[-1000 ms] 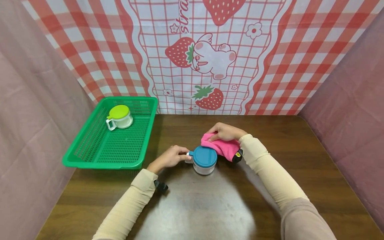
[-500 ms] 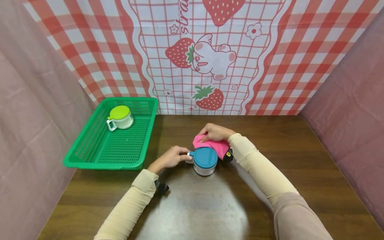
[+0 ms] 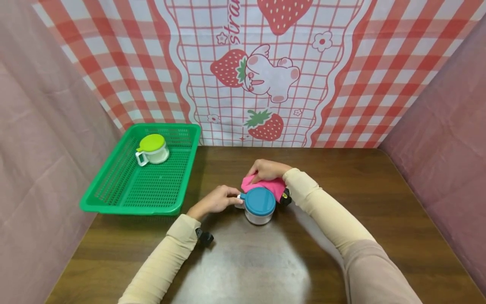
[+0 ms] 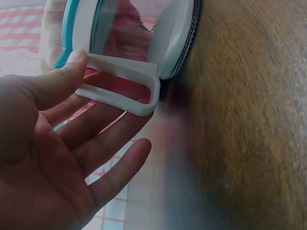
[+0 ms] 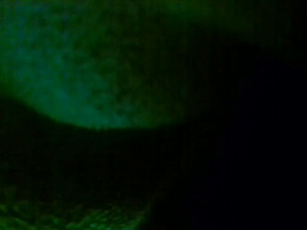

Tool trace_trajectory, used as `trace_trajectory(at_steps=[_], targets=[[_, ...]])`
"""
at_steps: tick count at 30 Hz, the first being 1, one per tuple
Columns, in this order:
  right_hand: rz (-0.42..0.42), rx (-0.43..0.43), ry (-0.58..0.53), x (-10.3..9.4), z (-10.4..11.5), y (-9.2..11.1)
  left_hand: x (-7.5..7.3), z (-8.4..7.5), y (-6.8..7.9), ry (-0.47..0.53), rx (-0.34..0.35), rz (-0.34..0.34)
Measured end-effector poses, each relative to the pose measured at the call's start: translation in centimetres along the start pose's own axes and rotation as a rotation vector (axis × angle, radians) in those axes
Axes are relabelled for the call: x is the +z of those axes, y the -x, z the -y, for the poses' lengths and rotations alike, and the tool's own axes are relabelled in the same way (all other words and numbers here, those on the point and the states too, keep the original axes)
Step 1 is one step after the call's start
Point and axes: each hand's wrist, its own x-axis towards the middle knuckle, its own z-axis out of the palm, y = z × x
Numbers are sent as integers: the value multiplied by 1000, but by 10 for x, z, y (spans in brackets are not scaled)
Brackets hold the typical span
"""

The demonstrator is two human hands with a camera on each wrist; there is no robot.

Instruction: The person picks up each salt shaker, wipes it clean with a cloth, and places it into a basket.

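Observation:
A clear jar with a blue lid [image 3: 260, 202] and a white handle [image 4: 124, 103] stands upright on the table. My left hand [image 3: 217, 199] pinches it at the handle, thumb by the lid's tab and fingers behind the handle in the left wrist view. In my right hand [image 3: 265, 169] is a pink cloth [image 3: 274, 186], held at the jar's far side. Part of the cloth lies hidden behind the lid. The right wrist view is almost wholly dark, so nothing there can be made out.
On the left stands a green plastic basket [image 3: 184, 177]. Inside it sits another jar with a lime-green lid [image 3: 152, 143] and a white handle. A red-and-white strawberry-print curtain [image 3: 205, 97] hangs behind the wooden table [image 3: 364, 194], with pink cloth walls at both sides.
My right hand has moved left with the pink cloth, along the jar's far side. My left hand and the jar have stayed nearly in place.

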Motion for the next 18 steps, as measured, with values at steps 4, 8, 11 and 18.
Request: trace_trajectory(at_steps=[4, 8, 11, 18], targets=[[49, -18, 44, 1, 2, -5, 0, -1, 1, 9, 3, 8], [109, -29, 90, 1, 6, -9, 0, -1, 0, 10, 11, 19], [134, -37, 135, 1, 9, -11, -1, -1, -1, 5, 13, 20], [206, 0, 249, 3, 11, -14, -1, -2, -1, -8, 11, 7]])
